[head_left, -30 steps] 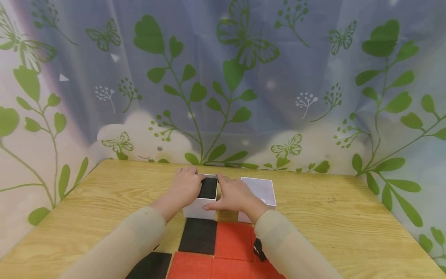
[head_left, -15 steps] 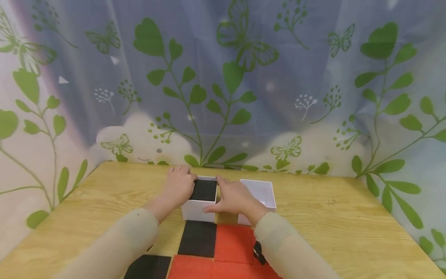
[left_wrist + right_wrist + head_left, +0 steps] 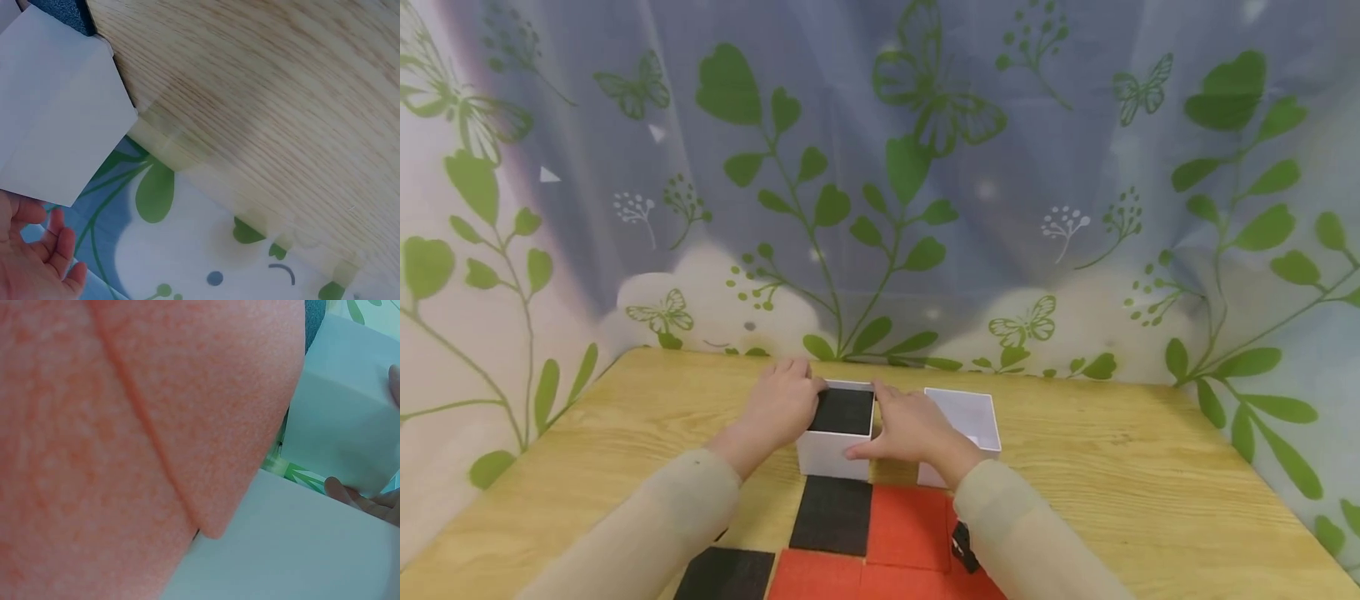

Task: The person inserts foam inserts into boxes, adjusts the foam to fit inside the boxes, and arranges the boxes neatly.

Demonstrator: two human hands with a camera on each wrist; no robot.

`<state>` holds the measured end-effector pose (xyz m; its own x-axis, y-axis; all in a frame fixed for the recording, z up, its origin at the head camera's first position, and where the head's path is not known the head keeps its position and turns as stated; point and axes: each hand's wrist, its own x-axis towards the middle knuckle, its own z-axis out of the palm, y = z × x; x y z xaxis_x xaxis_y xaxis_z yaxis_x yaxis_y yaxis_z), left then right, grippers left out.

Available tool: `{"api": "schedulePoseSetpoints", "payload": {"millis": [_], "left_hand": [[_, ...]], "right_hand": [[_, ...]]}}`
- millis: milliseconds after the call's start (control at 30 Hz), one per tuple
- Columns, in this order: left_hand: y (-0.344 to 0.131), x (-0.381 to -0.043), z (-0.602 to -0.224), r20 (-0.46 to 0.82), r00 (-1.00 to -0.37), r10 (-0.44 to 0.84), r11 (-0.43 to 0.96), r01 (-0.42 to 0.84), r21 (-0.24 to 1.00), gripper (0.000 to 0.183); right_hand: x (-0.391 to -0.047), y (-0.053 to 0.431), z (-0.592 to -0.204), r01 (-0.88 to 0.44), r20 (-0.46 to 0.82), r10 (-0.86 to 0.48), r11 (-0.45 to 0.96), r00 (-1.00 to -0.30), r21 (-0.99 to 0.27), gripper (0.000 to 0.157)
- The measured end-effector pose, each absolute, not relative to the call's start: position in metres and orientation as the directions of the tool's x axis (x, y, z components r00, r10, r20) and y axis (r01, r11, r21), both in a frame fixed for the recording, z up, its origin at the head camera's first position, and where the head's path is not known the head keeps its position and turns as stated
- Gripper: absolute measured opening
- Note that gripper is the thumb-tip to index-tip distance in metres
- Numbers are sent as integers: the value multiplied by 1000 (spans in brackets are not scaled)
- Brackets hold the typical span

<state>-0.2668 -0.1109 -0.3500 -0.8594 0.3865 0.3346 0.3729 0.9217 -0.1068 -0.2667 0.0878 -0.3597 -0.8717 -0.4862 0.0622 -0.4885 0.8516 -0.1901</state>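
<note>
In the head view a white open-topped box (image 3: 835, 454) stands at the middle of the table, with a black square (image 3: 844, 410) lying flat inside, just below the rim. My left hand (image 3: 784, 404) holds the box's left side, its thumb side at the rim. Curled fingers of that hand (image 3: 53, 250) show beside the box wall (image 3: 62, 112) in the left wrist view. My right hand (image 3: 912, 423) grips the right side, thumb across the front and forefinger near the back right corner. Skin fills much of the right wrist view, where fingertips lie against the box (image 3: 344, 419).
A second white open box (image 3: 961, 412) stands just right, partly behind my right wrist. In front lie flat red squares (image 3: 907, 525) and black squares (image 3: 831, 512). A small black object (image 3: 962, 546) lies by my right sleeve. A leaf-patterned curtain (image 3: 880, 275) borders the wooden table (image 3: 1097, 475).
My left hand has drawn back to the left from over the black square to the box's left rim, so more of the square shows. The right hand keeps its place.
</note>
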Motion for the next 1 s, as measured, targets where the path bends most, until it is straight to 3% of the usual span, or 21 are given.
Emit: {"api": "schedulePoseSetpoints", "payload": {"millis": [233,533,1000], "left_hand": [[-110,-267,-348,314,-857,409,912,394,-113,25],[-116,-246,-344,398,-744,536,840,517,-164,22],[-124,-233,-348,418,-704,575,809,567,-157,14]], "right_hand": [[-266,89,-359,-496,70,-493,845,-867,-198,113],[-267,89,-358,-491,64,-489,849,-870,-195,114],[-266,88,-358,-487,59,-485,852,-873,-194,113]]}}
